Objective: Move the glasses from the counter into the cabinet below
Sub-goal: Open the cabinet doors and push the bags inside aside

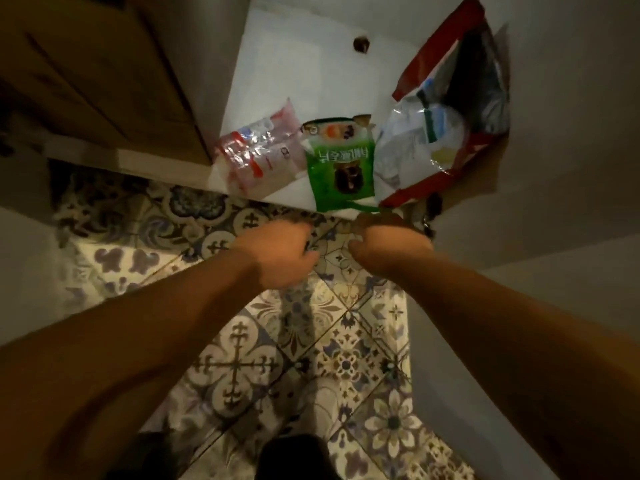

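Observation:
I look down into the open cabinet, whose white shelf (284, 64) lies ahead of me. Both arms reach forward over the floor. My left hand (277, 251) hovers just before the shelf's front edge, back up and fingers curled under. A faint glint shows at its fingertips, but I cannot tell whether that is a glass. My right hand (384, 244) is at the shelf edge below the green packet, fingers also curled and hidden. No glass is clearly visible anywhere, and the counter is out of view.
On the shelf front lie a clear red-and-white packet (256, 154), a green packet (341, 164) and a big red bag (450, 116) stuffed with plastic bags. A wooden door (104, 74) stands open at left, a pale panel (554, 133) at right. Patterned floor tiles (294, 358) lie below.

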